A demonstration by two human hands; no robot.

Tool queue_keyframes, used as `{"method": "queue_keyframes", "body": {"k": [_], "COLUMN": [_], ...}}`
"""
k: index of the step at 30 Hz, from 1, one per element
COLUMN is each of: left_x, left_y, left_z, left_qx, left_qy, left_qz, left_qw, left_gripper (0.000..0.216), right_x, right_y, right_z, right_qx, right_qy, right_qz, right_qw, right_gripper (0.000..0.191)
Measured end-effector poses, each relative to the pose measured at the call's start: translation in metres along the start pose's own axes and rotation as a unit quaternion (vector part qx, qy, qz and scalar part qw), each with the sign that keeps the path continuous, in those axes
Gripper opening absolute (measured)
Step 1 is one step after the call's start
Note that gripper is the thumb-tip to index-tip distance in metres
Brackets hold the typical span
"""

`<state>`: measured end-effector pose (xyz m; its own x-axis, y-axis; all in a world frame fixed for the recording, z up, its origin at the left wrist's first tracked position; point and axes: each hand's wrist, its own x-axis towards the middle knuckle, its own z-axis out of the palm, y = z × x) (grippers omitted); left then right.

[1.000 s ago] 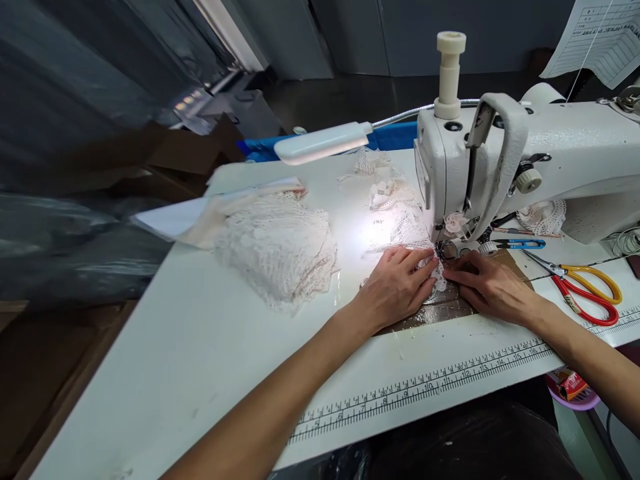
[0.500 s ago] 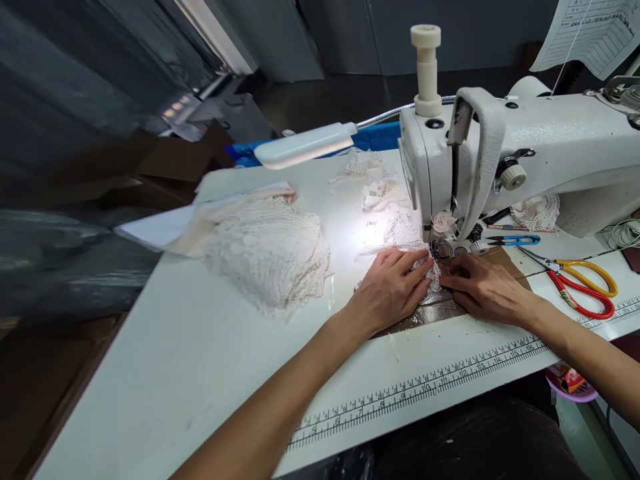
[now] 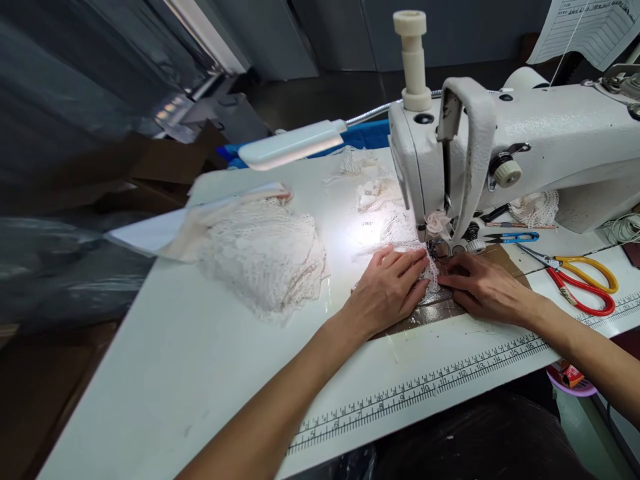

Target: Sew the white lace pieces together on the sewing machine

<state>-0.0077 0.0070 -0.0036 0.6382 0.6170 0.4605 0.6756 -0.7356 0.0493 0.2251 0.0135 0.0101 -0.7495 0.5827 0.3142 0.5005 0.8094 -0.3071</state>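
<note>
Head camera view: the white tabletop (image 3: 200,373) spread beneath everything, a printed ruler along its near edge. On it, to the right, stood the sewing machine (image 3: 545,140), its needle end turned toward the left. Well to the left of that end lay a stack of lace (image 3: 260,253), apart from both hands. Looser lace (image 3: 383,197) lay crumpled beyond the left hand, under the glare of the lamp (image 3: 293,145). A brown plate (image 3: 445,313) showed beneath the fingers, and the scissors (image 3: 585,283) rested to the right, beyond the right wrist, handles outward.

The left hand (image 3: 390,287) lay palm down, fingers stretched out side by side, pressing on the fabric rather than visibly gripping it. The right hand (image 3: 483,287) was half curled, thumb and forefinger drawn toward each other; whether they pinched an edge, I could not tell.

Between the two sat the lace strip (image 3: 433,272), just in front of the presser foot (image 3: 441,249). Its visible length ran from the foot back toward the person, tilting only slightly. It lay right of the left hand and left of the right; the left was nearer, fingertips on it, while the right's fingertips met its other edge or stopped just beside it.
</note>
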Motion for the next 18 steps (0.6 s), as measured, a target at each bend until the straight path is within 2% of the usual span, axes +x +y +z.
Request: {"method": "queue_keyframes", "body": {"k": [4, 10, 18], "left_x": [0.0, 0.003, 0.0032], "left_y": [0.0004, 0.0039, 0.0023], "left_z": [-0.0001, -0.0045, -0.0042], "left_qx": [0.009, 0.036, 0.045], "left_qy": [-0.007, -0.009, -0.021], "left_qz": [-0.002, -0.01, -0.001], "left_qw": [1.0, 0.999, 0.999], "left_gripper": [0.03, 0.03, 0.031], "right_x": [-0.0022, 0.0006, 0.0003], "right_y": [0.0042, -0.0015, -0.0026], "right_z": [-0.0005, -0.001, 0.0011], "right_qx": [0.035, -0.019, -0.013], "right_qy": [0.02, -0.029, -0.034], "right_qz": [0.025, 0.001, 0.008], "right_qw": [0.999, 0.999, 0.999], "right_gripper": [0.036, 0.038, 0.041]}}
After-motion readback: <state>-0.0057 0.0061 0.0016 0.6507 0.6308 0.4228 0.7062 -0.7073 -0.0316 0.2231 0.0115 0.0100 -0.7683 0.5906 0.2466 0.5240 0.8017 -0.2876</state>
